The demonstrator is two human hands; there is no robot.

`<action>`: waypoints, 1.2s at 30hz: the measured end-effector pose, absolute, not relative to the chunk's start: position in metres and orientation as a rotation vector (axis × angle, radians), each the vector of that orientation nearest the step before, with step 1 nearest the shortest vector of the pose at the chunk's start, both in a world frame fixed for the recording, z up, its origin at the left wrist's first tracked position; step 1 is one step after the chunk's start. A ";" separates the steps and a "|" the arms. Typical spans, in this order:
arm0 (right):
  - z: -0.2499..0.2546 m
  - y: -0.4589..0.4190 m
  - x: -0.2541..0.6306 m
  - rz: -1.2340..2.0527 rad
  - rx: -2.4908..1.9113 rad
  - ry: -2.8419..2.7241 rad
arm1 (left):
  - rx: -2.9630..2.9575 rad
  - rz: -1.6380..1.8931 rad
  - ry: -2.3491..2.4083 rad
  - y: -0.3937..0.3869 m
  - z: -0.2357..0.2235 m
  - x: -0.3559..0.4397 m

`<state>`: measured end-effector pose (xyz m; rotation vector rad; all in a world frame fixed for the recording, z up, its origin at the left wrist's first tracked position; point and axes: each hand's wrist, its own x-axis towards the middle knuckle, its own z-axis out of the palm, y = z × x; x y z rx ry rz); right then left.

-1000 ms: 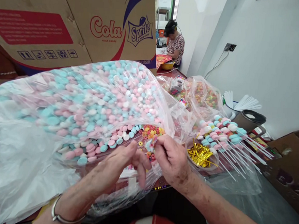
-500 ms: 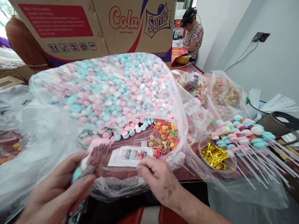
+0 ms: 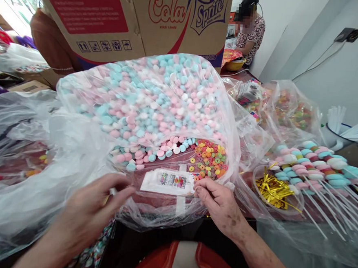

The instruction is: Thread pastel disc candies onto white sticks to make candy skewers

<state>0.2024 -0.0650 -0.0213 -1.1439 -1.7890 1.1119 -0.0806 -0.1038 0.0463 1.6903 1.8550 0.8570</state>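
My left hand hovers left of the stack of printed white bags, its thumb and fingers apart and nothing seen held. My right hand is closed in a pinch at the right end of that stack, fingertips on a bag's edge. Behind the stack lie loose ring candies in red, orange, yellow and green. Pink, blue and white marshmallow discs spill from the mouth of a large clear plastic bag. Below my left hand, partly hidden, is a heap of shiny wrapped pieces.
At right, a clear tub holds gold twist ties, beside marshmallow sticks. A cardboard box stands behind the bag. Crumpled plastic sheeting covers the left. A co-worker sits at the back.
My left hand has let go of the packed marshmallow candy it held, which is out of sight. My right fingertips now pinch the bags' right edge. The view has shifted left.
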 end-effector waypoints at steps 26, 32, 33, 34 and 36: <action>-0.030 -0.032 0.198 1.123 -1.339 -1.408 | 2.446 0.571 1.500 -0.024 0.008 -0.032; -0.023 -0.030 0.200 1.365 -1.157 -1.283 | 2.408 0.736 1.499 -0.022 0.009 -0.009; -0.020 -0.031 0.202 1.279 -1.158 -1.349 | 2.424 0.784 1.451 -0.022 0.010 -0.005; -0.018 -0.032 0.205 1.161 -1.150 -1.438 | 2.445 0.797 1.376 -0.021 0.010 0.000; -0.014 -0.034 0.210 0.883 -1.095 -1.619 | 2.455 0.753 1.238 -0.021 0.013 0.007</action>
